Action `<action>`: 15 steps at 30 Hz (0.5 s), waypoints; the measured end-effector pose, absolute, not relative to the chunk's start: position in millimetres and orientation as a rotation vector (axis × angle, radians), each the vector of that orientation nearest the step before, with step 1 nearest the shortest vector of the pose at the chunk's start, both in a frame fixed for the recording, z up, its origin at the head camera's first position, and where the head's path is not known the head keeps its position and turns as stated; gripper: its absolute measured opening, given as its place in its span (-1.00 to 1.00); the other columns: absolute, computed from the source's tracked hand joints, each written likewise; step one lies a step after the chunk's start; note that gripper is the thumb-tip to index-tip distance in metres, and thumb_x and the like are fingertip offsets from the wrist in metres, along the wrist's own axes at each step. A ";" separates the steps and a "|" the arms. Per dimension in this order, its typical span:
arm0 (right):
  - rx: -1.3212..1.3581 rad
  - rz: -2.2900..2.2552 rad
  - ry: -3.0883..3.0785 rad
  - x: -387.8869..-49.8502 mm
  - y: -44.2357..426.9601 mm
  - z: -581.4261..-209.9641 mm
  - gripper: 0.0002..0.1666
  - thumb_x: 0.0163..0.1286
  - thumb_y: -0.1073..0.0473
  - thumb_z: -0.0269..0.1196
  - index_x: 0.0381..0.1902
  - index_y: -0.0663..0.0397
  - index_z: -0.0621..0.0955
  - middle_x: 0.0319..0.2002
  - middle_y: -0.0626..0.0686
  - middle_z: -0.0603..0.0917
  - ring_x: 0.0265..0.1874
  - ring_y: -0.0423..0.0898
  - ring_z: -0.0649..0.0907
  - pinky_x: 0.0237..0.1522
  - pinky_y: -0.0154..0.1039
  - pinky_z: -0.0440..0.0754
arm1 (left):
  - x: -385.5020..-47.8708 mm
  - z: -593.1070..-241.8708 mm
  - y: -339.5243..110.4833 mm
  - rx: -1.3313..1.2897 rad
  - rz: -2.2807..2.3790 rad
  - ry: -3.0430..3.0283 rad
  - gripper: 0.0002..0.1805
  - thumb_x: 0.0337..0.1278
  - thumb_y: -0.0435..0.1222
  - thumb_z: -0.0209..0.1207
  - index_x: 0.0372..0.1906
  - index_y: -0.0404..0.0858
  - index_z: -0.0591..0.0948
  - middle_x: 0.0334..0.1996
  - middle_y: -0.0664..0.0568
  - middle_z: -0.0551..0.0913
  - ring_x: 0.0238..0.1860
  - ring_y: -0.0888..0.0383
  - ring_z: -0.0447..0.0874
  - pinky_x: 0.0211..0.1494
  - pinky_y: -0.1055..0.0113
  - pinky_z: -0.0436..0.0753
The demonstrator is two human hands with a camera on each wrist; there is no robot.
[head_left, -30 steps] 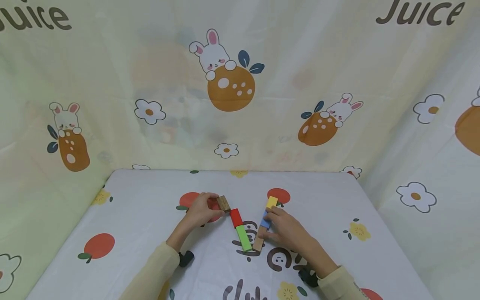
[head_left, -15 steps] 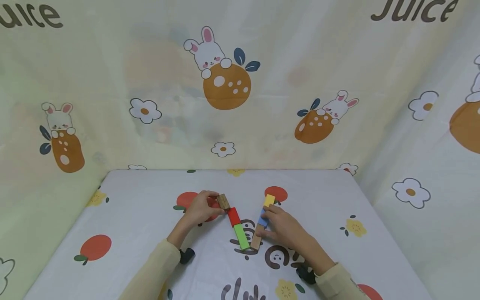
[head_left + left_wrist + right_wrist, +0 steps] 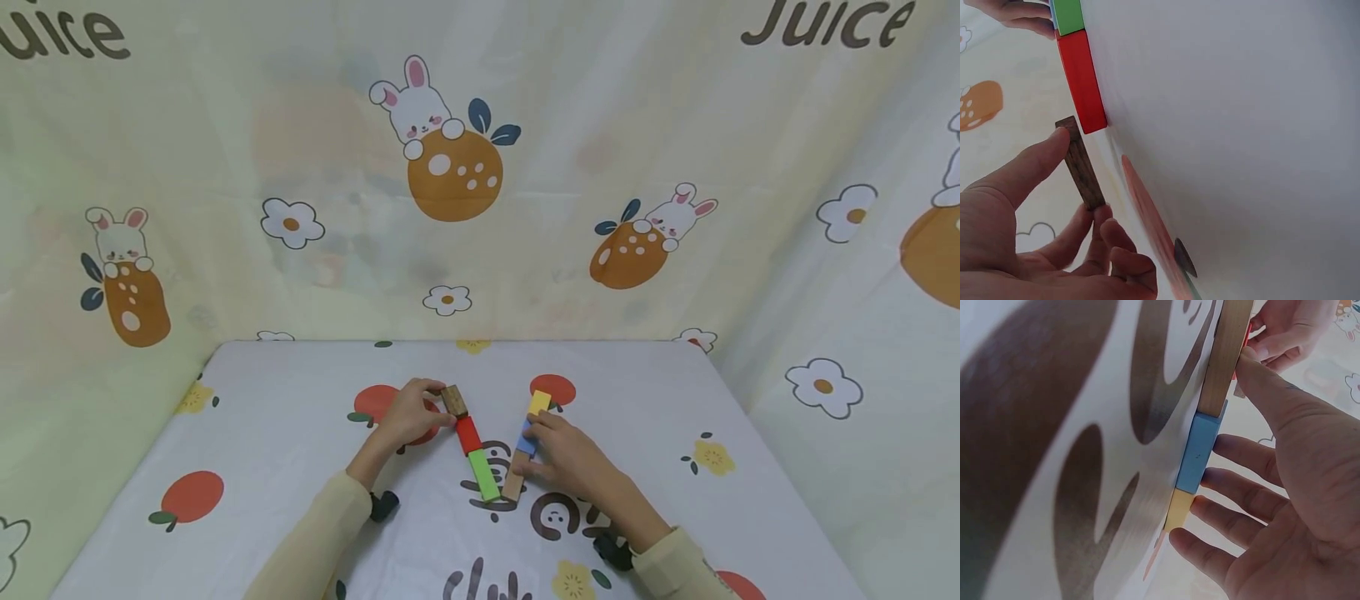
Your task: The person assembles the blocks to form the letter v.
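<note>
My left hand (image 3: 408, 414) pinches a dark brown wooden block (image 3: 1085, 175) between thumb and fingertips. In the left wrist view, a narrow gap separates this block from the far end of a red block (image 3: 468, 436). A green block (image 3: 483, 476) adjoins the red one nearer me. To the right, a yellow block (image 3: 539, 402), a blue block (image 3: 527, 442) and a light wooden block (image 3: 513, 483) form a second slanting row. My right hand (image 3: 573, 458) rests along that row, thumb at the light wooden block, extended fingers against the blue and yellow ones.
The two rows converge toward me in a V on a white tablecloth (image 3: 285, 467) printed with fruit, flowers and lettering. A patterned curtain (image 3: 345, 133) hangs behind the table's far edge. Black straps with small devices sit at both wrists.
My left hand has shifted slightly right, bringing the dark brown block more into line with the red and green blocks. The right hand stays on its row.
</note>
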State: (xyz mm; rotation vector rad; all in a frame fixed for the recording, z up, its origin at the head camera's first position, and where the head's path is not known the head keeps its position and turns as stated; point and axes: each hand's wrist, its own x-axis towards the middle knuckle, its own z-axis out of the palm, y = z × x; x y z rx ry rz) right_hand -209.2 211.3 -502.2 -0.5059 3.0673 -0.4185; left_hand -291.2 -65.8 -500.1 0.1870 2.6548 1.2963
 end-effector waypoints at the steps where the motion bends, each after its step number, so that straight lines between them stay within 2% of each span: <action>1: -0.505 -0.414 3.069 -209.2 211.2 -502.3 -0.21 0.24 -0.25 0.53 0.28 0.09 0.67 0.42 0.14 0.60 0.44 0.14 0.58 0.35 0.05 0.66 | -291.6 -500.1 -65.3 0.186 1.290 2.657 -0.33 0.12 -0.19 0.53 0.36 -0.20 0.61 0.27 -0.16 0.60 0.12 -0.04 0.64 0.19 0.05 0.71; 15: -0.519 -0.398 3.073 -208.7 210.7 -501.3 -0.20 0.24 -0.27 0.52 0.28 0.11 0.68 0.40 0.14 0.62 0.42 0.13 0.60 0.34 0.04 0.67 | -296.0 -503.1 -62.3 0.185 1.224 2.681 -0.34 0.16 -0.18 0.50 0.38 -0.18 0.61 0.33 -0.16 0.58 0.17 -0.04 0.59 0.26 0.00 0.69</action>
